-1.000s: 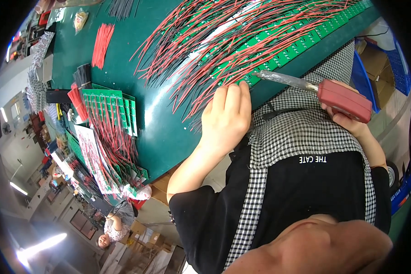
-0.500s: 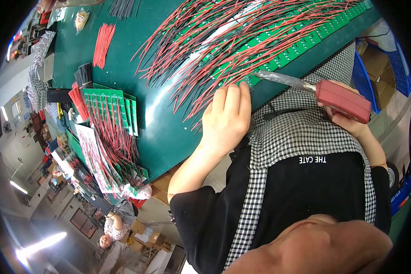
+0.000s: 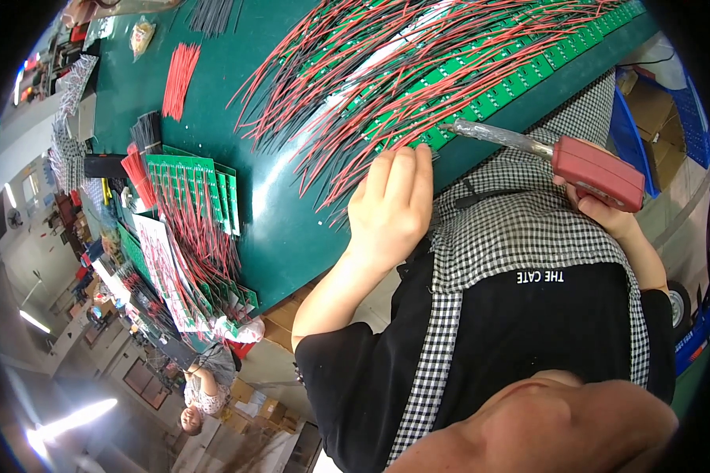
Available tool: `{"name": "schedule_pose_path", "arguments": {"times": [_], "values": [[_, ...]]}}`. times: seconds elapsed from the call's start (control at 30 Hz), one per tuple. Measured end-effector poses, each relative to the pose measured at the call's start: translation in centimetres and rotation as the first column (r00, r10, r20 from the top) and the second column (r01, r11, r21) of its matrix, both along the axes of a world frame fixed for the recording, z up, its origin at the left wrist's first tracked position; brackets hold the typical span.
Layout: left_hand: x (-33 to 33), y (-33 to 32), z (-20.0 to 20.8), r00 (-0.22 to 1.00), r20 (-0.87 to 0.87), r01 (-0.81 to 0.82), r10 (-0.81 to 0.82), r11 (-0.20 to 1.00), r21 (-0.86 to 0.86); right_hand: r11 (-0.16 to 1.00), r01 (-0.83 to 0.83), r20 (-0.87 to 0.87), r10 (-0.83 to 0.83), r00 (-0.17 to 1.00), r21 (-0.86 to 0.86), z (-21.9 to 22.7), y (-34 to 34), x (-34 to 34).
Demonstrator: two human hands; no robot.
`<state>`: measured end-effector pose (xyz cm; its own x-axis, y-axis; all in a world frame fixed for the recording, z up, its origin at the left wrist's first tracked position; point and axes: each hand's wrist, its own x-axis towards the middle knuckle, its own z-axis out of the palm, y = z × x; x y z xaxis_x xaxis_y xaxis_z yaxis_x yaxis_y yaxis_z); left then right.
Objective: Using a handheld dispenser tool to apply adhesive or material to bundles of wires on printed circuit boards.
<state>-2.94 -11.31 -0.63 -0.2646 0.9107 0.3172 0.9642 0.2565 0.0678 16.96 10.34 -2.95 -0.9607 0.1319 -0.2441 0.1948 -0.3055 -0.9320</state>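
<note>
My right hand grips the red handle of a soldering gun. Its long metal barrel points left, and the tip is at the near edge of the green circuit boards. Just left of that tip, my left hand rests at the boards' left end, fingers pressed together and bent. Whatever its fingertips hold is too small or hidden to make out. Many red and black wires fan out leftward across the boards, their loose ends lying on the green table.
Bundles of red wires and black wires lie farther off. More wired boards are stacked at the table's left edge. A blue bin with cardboard stands at right. Another person is in the background at lower left.
The soldering gun has shifted slightly to the right, its tip moving a little away from my left fingertips. My left hand stays nearly in place.
</note>
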Motion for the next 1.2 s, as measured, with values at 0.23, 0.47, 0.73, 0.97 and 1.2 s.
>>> {"name": "schedule_pose_path", "arguments": {"times": [0.23, 0.47, 0.73, 0.97, 1.2], "values": [[-0.2, 1.3, -0.4, 1.0, 0.007, 0.024, -0.024, 1.0, -0.002, 0.999, 0.046, -0.004, -0.046, 0.999, 0.001, 0.1, -0.1, -0.1], [-0.1, 1.5, -0.2, 0.999, -0.002, 0.033, -0.033, 0.999, -0.015, 0.989, 0.058, 0.013, -0.061, 0.998, 0.138, 0.5, 0.3, -0.3], [0.3, 1.5, 0.2, 0.997, 0.07, -0.013, 0.019, 0.996, -0.085, 0.938, -0.053, 0.02, 0.049, 0.999, 0.343, 0.4, 1.0, -0.2], [0.3, 1.4, 0.5, 0.997, 0.068, -0.013, 0.02, 0.994, -0.107, 0.997, 0.074, 0.028, -0.075, 0.997, 0.029, 0.2, 0.4, 0.8], [0.6, 2.2, 0.2, 0.995, 0.096, 0.002, 0.001, 0.999, -0.036, 0.993, 0.111, 0.053, -0.113, 0.992, 0.051, 0.1, 0.5, 1.2]]}}
